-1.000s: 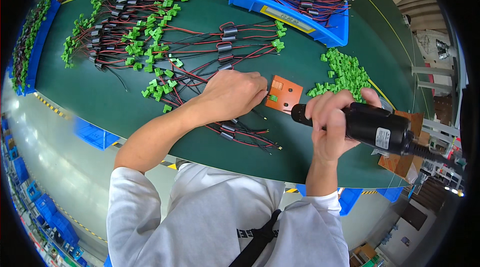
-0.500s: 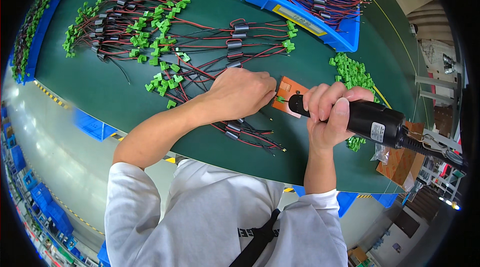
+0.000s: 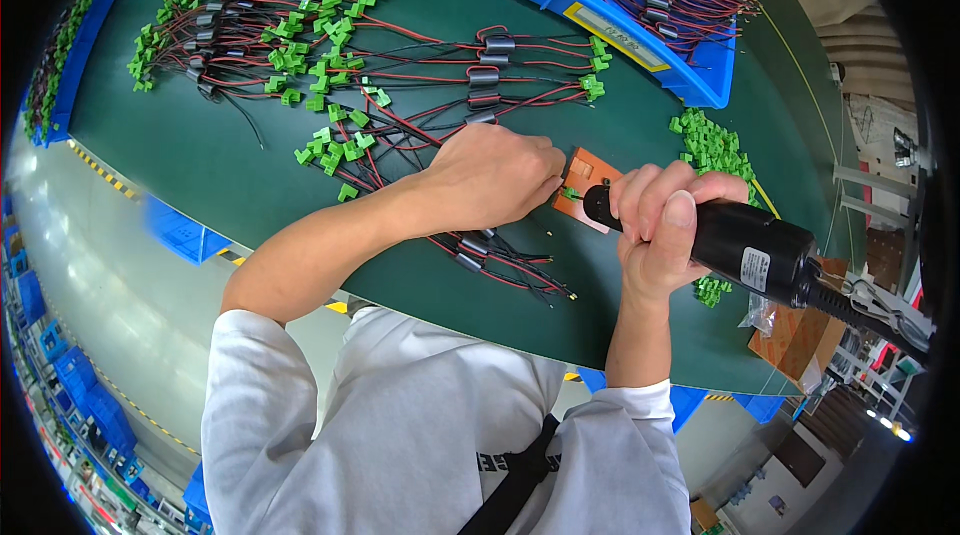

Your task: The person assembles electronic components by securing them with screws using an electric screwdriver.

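Observation:
My right hand (image 3: 660,225) is wrapped round a black electric screwdriver (image 3: 755,247), its tip pointing left at a small green terminal connector (image 3: 571,193). That connector sits on an orange fixture block (image 3: 592,170); whether the bit touches it is too small to tell. At the block's left edge, my left hand (image 3: 500,175) is closed in a pinch, apparently on a wire harness that passes beneath it. The fingertips hide the wire ends. Just above this hand lie red and black wire harnesses with dark cylindrical cores (image 3: 483,85); below it are another core (image 3: 472,253) and loose wire ends.
Many more harnesses with green connectors (image 3: 290,55) cover the table's left and far side. A blue bin (image 3: 715,85) of harnesses stands far right, beside a heap of loose green connectors (image 3: 712,145). A cardboard box (image 3: 800,335) sits right; another blue bin (image 3: 75,65) lies left.
The whole view has shifted slightly, with the table's things appearing a little further right and up. Both hands keep their grips and places at the fixture block.

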`<state>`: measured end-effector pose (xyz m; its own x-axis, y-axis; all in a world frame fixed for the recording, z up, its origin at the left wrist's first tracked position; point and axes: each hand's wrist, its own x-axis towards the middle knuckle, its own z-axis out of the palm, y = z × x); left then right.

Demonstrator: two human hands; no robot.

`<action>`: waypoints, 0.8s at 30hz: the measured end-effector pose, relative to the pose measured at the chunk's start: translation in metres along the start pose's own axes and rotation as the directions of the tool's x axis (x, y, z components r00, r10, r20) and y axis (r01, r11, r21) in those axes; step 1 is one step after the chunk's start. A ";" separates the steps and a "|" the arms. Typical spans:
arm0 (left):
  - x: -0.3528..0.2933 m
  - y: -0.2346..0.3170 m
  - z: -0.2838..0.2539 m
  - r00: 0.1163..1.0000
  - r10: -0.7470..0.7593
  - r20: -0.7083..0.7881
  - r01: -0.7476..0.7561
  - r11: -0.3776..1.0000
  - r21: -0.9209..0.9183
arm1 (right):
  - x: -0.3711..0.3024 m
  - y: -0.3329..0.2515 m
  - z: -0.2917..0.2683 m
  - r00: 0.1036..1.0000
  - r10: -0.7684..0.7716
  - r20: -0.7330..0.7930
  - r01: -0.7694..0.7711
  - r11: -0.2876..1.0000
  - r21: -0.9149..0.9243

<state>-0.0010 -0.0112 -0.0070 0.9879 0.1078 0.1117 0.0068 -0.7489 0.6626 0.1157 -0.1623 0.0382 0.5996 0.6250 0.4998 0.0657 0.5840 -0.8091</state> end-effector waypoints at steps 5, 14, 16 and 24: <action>0.000 -0.001 0.001 1.000 0.005 -0.011 -0.005 1.000 0.004 | -0.001 0.001 0.000 0.999 -0.016 0.030 0.018 0.999 -0.048; -0.001 -0.002 0.003 1.000 0.000 0.011 0.000 1.000 -0.009 | -0.002 -0.005 -0.003 0.998 -0.065 0.015 0.065 0.998 0.013; -0.001 -0.003 0.004 1.000 0.022 -0.014 -0.021 0.999 0.046 | 0.000 -0.007 -0.005 0.998 -0.060 0.005 0.060 0.998 0.021; -0.004 -0.005 0.006 1.000 0.012 -0.018 -0.012 1.000 0.025 | 0.003 0.002 -0.003 0.999 -0.041 -0.007 0.042 0.999 0.015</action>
<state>-0.0038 -0.0112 -0.0151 0.9850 0.1102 0.1328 -0.0009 -0.7661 0.6427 0.1208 -0.1605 0.0369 0.6022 0.5964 0.5307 0.0785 0.6173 -0.7828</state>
